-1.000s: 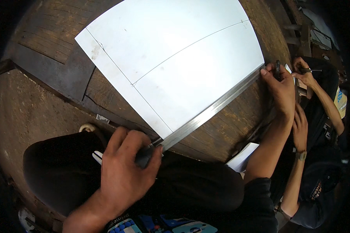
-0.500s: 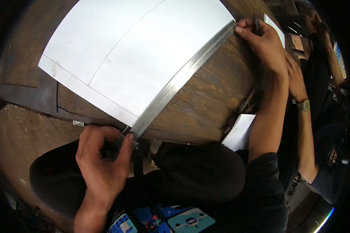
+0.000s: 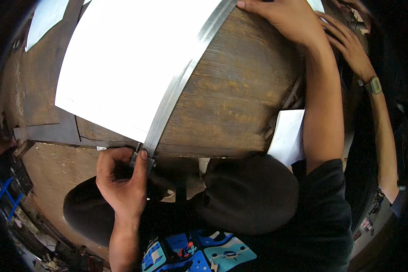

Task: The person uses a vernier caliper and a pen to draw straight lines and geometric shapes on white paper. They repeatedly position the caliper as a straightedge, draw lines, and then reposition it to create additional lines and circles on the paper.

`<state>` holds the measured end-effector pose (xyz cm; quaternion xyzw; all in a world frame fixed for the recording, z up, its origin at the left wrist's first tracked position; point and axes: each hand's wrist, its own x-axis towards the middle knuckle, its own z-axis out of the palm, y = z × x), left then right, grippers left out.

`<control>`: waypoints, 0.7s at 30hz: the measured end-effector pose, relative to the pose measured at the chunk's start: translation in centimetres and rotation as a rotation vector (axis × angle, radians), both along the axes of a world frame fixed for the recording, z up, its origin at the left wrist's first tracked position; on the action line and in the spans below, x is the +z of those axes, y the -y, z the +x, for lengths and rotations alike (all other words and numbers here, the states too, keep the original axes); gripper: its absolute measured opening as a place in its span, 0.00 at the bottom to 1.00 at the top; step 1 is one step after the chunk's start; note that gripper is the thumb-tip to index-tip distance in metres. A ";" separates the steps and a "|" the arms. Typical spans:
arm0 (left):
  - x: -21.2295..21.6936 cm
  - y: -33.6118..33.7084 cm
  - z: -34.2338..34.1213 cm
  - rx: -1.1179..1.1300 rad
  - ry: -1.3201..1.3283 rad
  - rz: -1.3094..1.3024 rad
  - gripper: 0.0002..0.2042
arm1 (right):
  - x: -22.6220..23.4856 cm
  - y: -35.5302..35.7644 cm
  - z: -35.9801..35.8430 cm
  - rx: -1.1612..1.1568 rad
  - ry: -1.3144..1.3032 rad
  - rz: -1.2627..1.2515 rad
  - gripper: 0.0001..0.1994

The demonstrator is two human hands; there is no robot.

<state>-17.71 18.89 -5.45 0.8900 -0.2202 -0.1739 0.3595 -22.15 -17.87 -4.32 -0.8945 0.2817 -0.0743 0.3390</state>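
Left hand [image 3: 122, 177]: thumb and fingers pinched on near end of metal straightedge [image 3: 167, 99], which runs from fingertips toward one o'clock, along white sheet [image 3: 122, 63] on wooden table [image 3: 226, 99]. Right hand [image 3: 290, 20]: thumb at far end; grip cannot be told.

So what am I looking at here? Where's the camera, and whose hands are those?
There's no robot, just somebody working with two bare hands. The camera sits on that person's head and looks down. Its wide, round lens makes straight edges look bent.

A big white sheet lies on a wooden table, with a long metal bar along one edge. The left hand pinches the bar's near end. The right hand has its thumb by the far end, but its other fingers are mostly out of sight. The hand with the wristwatch belongs to somebody else nearby.
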 end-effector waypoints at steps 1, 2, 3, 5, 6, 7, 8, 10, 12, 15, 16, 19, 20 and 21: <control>0.3 0.1 0.3 -0.006 0.000 0.002 0.08 | 0.3 0.0 0.0 0.015 0.003 -0.038 0.11; 0.2 0.1 0.2 0.002 -0.007 -0.002 0.07 | 0.5 -0.1 0.0 0.006 -0.028 -0.078 0.11; 0.3 0.1 0.4 0.011 -0.009 -0.002 0.07 | 0.6 -0.1 0.0 -0.002 -0.059 -0.116 0.11; 0.2 0.2 0.4 -0.046 0.046 -0.008 0.07 | 0.7 -0.1 0.1 0.062 -0.035 -0.188 0.12; 0.2 0.2 0.5 -0.080 0.082 0.002 0.08 | 0.7 0.0 0.3 0.132 0.018 -0.223 0.13; 0.2 0.3 0.5 -0.080 0.063 -0.014 0.08 | 0.6 0.1 0.5 0.202 0.073 -0.259 0.14; 0.3 0.3 0.5 -0.083 0.052 -0.019 0.08 | 0.5 0.3 0.7 0.271 0.093 -0.310 0.14; 0.3 0.3 0.5 -0.079 0.044 -0.018 0.08 | 0.5 0.7 1.1 0.421 0.130 -0.420 0.15; 0.3 0.2 0.4 -0.065 0.057 0.012 0.07 | 0.8 0.9 1.1 0.413 0.004 -0.343 0.15; 0.3 0.2 0.4 -0.077 0.078 0.026 0.07 | 1.3 0.7 0.4 0.412 -0.025 -0.363 0.15; 0.2 0.2 0.4 -0.073 0.061 -0.003 0.07 | 1.4 0.6 0.3 0.418 -0.002 -0.377 0.15; 0.1 0.1 0.4 -0.055 0.037 -0.024 0.07 | 1.2 0.6 0.4 0.436 0.048 -0.366 0.15; 0.1 0.0 0.4 -0.051 0.031 -0.023 0.07 | 1.1 0.8 0.5 0.440 0.053 -0.352 0.15; 0.0 0.0 0.4 -0.051 0.038 -0.011 0.07 | 1.0 0.9 0.7 0.441 0.037 -0.332 0.15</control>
